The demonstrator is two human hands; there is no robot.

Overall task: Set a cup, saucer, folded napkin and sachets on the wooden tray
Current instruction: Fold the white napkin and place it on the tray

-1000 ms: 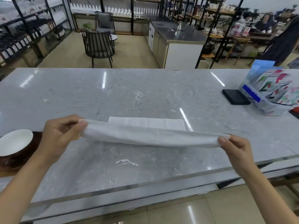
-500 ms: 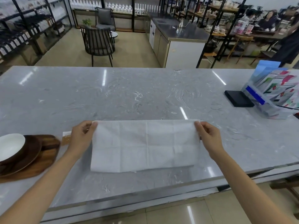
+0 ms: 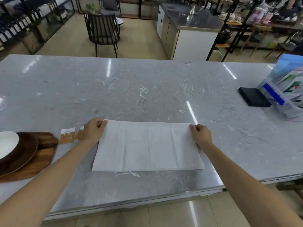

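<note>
We see a white napkin [image 3: 147, 146] lying flat on the grey marble counter [image 3: 147, 89]. Our left hand [image 3: 94, 131] pinches its far left corner and our right hand [image 3: 200, 135] its far right corner. Left of it lie two sachets [image 3: 67, 135] beside a wooden tray [image 3: 44, 154].

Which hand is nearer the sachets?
Left. The left hand grips the napkin corner right beside the sachets; the right hand grips the opposite corner.
</note>
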